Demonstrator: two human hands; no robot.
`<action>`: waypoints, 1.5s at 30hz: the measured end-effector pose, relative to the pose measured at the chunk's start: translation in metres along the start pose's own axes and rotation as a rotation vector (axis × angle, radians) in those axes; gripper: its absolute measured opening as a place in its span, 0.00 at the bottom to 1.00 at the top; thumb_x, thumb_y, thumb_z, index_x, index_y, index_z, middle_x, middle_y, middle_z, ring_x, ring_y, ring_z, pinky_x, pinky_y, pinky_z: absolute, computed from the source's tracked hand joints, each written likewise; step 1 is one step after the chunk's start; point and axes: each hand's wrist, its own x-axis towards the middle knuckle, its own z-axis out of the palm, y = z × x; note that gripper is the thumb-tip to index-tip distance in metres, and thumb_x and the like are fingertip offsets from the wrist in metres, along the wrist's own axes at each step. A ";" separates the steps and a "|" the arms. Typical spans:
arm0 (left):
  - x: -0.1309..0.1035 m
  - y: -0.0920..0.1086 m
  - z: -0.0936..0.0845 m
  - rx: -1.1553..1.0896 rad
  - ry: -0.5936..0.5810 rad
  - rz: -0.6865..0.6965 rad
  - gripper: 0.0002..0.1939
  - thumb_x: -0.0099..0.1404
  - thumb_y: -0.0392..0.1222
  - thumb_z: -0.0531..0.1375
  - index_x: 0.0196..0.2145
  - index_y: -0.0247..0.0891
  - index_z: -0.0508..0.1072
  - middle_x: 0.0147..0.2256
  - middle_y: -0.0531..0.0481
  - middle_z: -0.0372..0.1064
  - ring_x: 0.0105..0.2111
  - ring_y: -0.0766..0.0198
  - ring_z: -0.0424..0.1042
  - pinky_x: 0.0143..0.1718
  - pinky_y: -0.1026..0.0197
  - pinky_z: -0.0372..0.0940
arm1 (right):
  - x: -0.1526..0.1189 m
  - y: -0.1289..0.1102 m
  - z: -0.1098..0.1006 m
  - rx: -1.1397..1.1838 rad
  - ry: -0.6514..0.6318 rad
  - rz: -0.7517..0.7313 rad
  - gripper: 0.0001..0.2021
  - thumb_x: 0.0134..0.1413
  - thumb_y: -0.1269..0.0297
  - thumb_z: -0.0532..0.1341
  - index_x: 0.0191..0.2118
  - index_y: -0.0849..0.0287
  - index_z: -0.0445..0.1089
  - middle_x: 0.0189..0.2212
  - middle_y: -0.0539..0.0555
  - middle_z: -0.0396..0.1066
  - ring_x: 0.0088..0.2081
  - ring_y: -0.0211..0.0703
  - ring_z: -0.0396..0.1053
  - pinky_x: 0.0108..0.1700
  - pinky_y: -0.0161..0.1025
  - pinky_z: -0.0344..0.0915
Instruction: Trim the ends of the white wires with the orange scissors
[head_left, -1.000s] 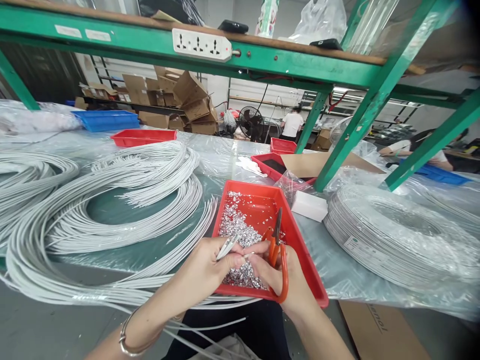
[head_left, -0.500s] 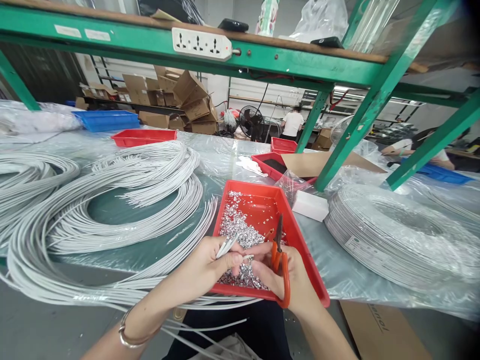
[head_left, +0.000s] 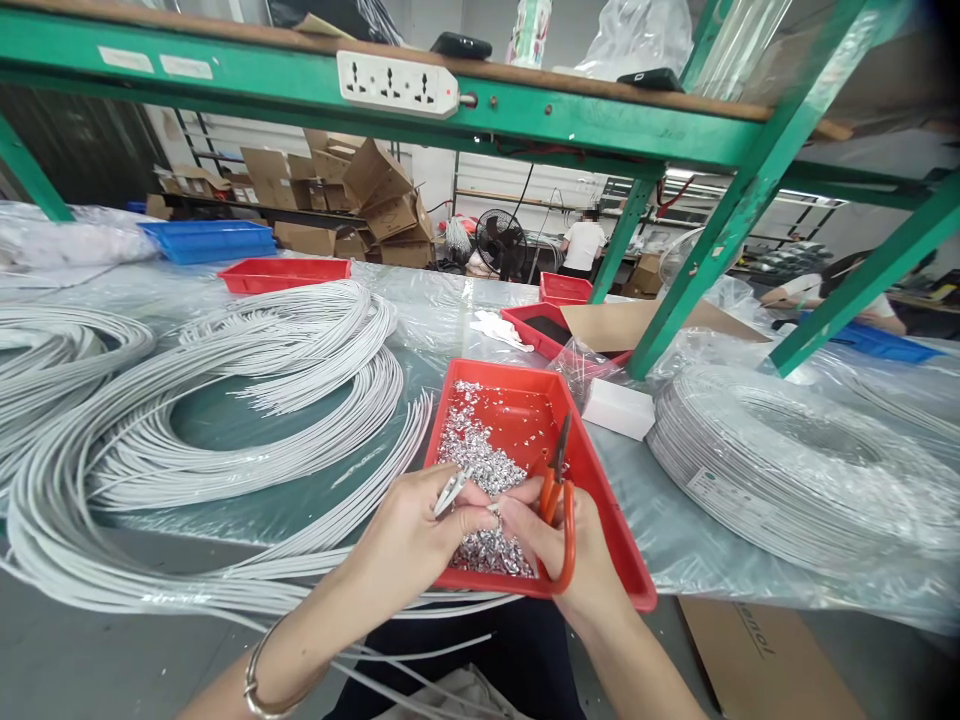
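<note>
My left hand (head_left: 424, 520) is closed around a few white cables (head_left: 451, 490), whose ends stick up between thumb and fingers. Orange-handled scissors (head_left: 568, 540) hang on my right hand (head_left: 574, 535), blades pointing up and away. The right thumb and forefinger pinch at a cable tip beside the left thumb; the tip itself is mostly hidden by fingers. Both hands are over the near part of a red tray (head_left: 607, 500), which holds a heap of small silvery foil scraps (head_left: 480, 455).
Coiled white cables (head_left: 225, 450) cover the left of the table. A plastic-wrapped cable coil (head_left: 795, 470) and a small white box (head_left: 619, 408) sit right. Green shelf posts (head_left: 705, 240) rise beyond, with red trays (head_left: 285, 275) behind. Two people work farther back.
My right thumb and forefinger have closed onto the cable tip, meeting the left thumb. The scissors stay on the right hand. The view has shifted slightly.
</note>
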 end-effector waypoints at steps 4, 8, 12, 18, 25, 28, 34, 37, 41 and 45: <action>0.004 -0.001 -0.008 -0.196 -0.180 -0.060 0.07 0.59 0.36 0.55 0.24 0.36 0.70 0.22 0.54 0.68 0.23 0.68 0.64 0.26 0.66 0.58 | 0.003 0.005 0.002 0.134 -0.081 0.050 0.13 0.48 0.56 0.62 0.21 0.59 0.67 0.14 0.46 0.60 0.14 0.31 0.48 0.17 0.32 0.48; 0.006 -0.002 -0.012 -0.230 -0.248 -0.072 0.11 0.60 0.38 0.54 0.22 0.35 0.68 0.20 0.54 0.66 0.22 0.68 0.63 0.27 0.65 0.58 | 0.007 -0.009 -0.004 0.023 -0.016 -0.046 0.09 0.40 0.63 0.68 0.19 0.60 0.70 0.15 0.47 0.63 0.19 0.34 0.56 0.22 0.33 0.54; 0.007 -0.002 -0.008 -0.200 -0.234 -0.087 0.09 0.60 0.38 0.54 0.23 0.35 0.68 0.21 0.55 0.66 0.22 0.69 0.62 0.26 0.66 0.57 | 0.010 -0.019 -0.016 -0.074 0.083 -0.088 0.07 0.39 0.64 0.68 0.20 0.59 0.72 0.16 0.46 0.64 0.19 0.35 0.57 0.23 0.33 0.56; 0.009 -0.002 -0.003 -0.215 -0.205 -0.089 0.08 0.59 0.36 0.54 0.24 0.35 0.68 0.21 0.55 0.65 0.23 0.68 0.63 0.27 0.66 0.58 | 0.004 -0.013 -0.014 -0.080 -0.071 0.015 0.04 0.39 0.66 0.68 0.26 0.60 0.76 0.15 0.47 0.64 0.20 0.36 0.57 0.22 0.33 0.54; 0.008 -0.003 -0.008 -0.232 -0.221 -0.080 0.08 0.59 0.37 0.55 0.23 0.35 0.69 0.21 0.55 0.66 0.23 0.68 0.63 0.27 0.65 0.57 | 0.003 -0.012 -0.006 0.035 -0.074 0.091 0.05 0.36 0.67 0.69 0.26 0.60 0.77 0.14 0.46 0.62 0.18 0.33 0.51 0.21 0.33 0.49; 0.008 -0.004 -0.009 -0.218 -0.219 -0.083 0.09 0.59 0.37 0.55 0.23 0.35 0.69 0.21 0.55 0.66 0.22 0.68 0.63 0.27 0.65 0.57 | 0.003 -0.012 -0.007 0.035 -0.077 0.071 0.04 0.37 0.69 0.68 0.26 0.61 0.76 0.14 0.45 0.59 0.18 0.32 0.49 0.21 0.32 0.47; 0.009 0.000 -0.010 -0.266 -0.249 -0.099 0.07 0.58 0.35 0.55 0.24 0.35 0.69 0.20 0.55 0.67 0.22 0.69 0.64 0.26 0.66 0.58 | 0.001 -0.009 -0.007 -0.149 -0.055 -0.081 0.02 0.42 0.73 0.63 0.25 0.60 0.74 0.14 0.43 0.56 0.17 0.32 0.48 0.19 0.31 0.47; 0.008 0.002 -0.010 -0.308 -0.353 -0.134 0.07 0.57 0.33 0.55 0.24 0.35 0.70 0.21 0.55 0.68 0.23 0.69 0.65 0.27 0.67 0.59 | 0.002 -0.007 -0.010 -0.350 0.023 -0.217 0.05 0.43 0.74 0.61 0.24 0.60 0.72 0.18 0.46 0.59 0.21 0.36 0.54 0.23 0.33 0.53; 0.008 0.001 -0.008 -0.329 -0.370 -0.165 0.05 0.57 0.33 0.55 0.25 0.35 0.70 0.21 0.54 0.69 0.24 0.68 0.67 0.27 0.66 0.60 | 0.006 -0.005 -0.020 -0.344 0.036 -0.143 0.03 0.45 0.72 0.61 0.25 0.60 0.72 0.18 0.46 0.58 0.22 0.38 0.57 0.24 0.34 0.56; 0.010 -0.001 -0.005 -0.285 -0.294 -0.136 0.05 0.58 0.38 0.57 0.27 0.35 0.70 0.23 0.54 0.68 0.23 0.68 0.65 0.26 0.66 0.60 | 0.009 -0.005 -0.033 -0.301 0.039 -0.084 0.05 0.48 0.69 0.62 0.34 0.59 0.71 0.22 0.48 0.65 0.24 0.40 0.62 0.27 0.35 0.60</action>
